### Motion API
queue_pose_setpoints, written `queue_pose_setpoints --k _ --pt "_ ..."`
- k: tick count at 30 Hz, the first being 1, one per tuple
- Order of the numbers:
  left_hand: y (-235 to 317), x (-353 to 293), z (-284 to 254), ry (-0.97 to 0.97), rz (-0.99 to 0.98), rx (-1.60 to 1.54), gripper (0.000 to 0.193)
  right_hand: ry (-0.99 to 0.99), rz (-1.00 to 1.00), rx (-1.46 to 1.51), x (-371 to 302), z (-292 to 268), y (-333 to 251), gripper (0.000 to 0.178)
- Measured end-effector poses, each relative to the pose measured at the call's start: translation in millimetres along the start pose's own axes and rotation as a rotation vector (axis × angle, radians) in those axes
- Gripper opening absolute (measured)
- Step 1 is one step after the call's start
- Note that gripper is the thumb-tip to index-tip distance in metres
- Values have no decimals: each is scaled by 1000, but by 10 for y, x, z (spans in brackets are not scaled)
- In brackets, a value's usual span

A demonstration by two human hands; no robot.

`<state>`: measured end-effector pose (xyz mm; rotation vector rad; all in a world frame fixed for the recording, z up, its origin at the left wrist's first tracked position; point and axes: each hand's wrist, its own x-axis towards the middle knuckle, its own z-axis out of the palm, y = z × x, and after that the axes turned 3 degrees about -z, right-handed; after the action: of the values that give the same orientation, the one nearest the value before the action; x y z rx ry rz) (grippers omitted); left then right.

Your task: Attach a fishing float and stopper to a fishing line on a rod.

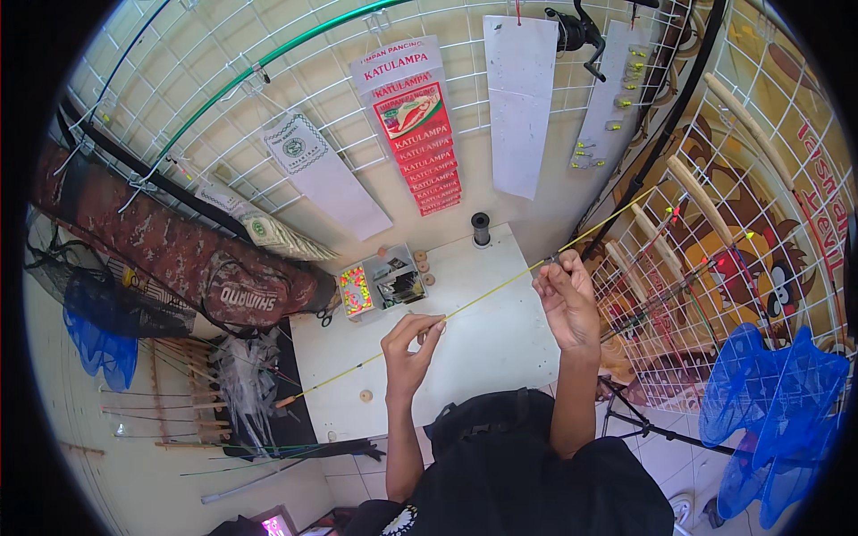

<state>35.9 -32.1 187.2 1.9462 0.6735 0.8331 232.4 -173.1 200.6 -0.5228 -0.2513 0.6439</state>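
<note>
A thin yellow fishing rod [492, 292] slants across in front of me, over a white table [500, 357]. Its lower left end has a short tan handle [286, 402], and its other end reaches up toward the wire rack on the right. My left hand [411, 353] pinches the rod near its middle between thumb and fingertips. Further up the rod, my right hand [569, 304] has its fingers closed at a dark spot on it. Whether a fine thread is also between those fingertips is too small to tell.
On the table stand a compartment box [382, 284] with bright floats, a dark spool [481, 230], cork-coloured discs [366, 396] and scissors [325, 316]. A camouflage rod bag [179, 241] leans at left. Wire racks with rods [697, 196] and blue nets [773, 402] line the right.
</note>
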Motion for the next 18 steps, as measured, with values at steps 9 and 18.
queue_pose_setpoints --k 9,18 --pt "2 -19 13 -11 -1 5 12 27 -60 -94 -9 -46 0 31" --pt "-61 -86 25 -26 -6 46 11 71 -59 -149 -27 -20 6 11"
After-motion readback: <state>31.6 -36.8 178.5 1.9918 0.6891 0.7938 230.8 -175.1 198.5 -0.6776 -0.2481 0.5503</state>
